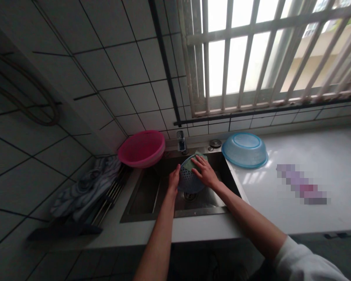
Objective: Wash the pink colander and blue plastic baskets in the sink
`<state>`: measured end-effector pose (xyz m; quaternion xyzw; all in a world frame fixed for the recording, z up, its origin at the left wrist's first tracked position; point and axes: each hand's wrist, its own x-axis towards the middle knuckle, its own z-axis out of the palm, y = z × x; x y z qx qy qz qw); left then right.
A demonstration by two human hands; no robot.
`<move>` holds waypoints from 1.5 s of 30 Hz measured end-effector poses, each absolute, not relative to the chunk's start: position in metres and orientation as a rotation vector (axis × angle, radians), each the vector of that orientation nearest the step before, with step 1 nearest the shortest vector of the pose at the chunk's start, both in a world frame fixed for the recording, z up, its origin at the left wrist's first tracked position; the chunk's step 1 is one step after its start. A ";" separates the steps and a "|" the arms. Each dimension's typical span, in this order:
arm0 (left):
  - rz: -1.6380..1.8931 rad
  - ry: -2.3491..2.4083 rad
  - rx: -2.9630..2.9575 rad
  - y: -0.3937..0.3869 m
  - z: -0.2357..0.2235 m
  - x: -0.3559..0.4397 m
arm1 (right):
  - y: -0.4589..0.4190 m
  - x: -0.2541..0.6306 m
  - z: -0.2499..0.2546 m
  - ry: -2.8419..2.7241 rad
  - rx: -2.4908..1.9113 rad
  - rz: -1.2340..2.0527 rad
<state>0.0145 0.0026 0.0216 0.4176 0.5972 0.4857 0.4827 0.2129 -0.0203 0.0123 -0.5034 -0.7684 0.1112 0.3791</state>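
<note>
Over the steel sink (140,195), my left hand (173,180) grips the left rim of a blue perforated strainer bowl (187,182), held tilted above the drain. My right hand (204,171) lies on a green cloth (190,163) and presses it against the strainer's upper side, fingers fairly flat over the cloth. The tap (181,141) stands just behind the strainer.
A pink basin (142,148) rests on the sink's back left corner. A blue basin (245,150) lies upside down on the white counter (310,156) to the right. A patterned cloth (84,187) lies on a rack at the left. A barred window is above.
</note>
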 end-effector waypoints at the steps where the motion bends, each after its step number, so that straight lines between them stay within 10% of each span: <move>1: 1.171 1.481 1.087 0.003 0.021 0.015 | -0.017 0.216 0.009 -1.917 -1.335 0.319; 8: 1.384 1.778 1.727 -0.001 0.022 0.024 | -0.019 0.200 0.000 -1.981 -1.370 0.284; 35: 1.209 1.467 0.924 0.005 0.017 0.008 | -0.023 0.205 0.013 -1.993 -1.142 0.304; 45: 1.192 1.793 1.825 -0.001 0.025 0.018 | 0.004 0.215 -0.030 -1.666 -1.291 0.633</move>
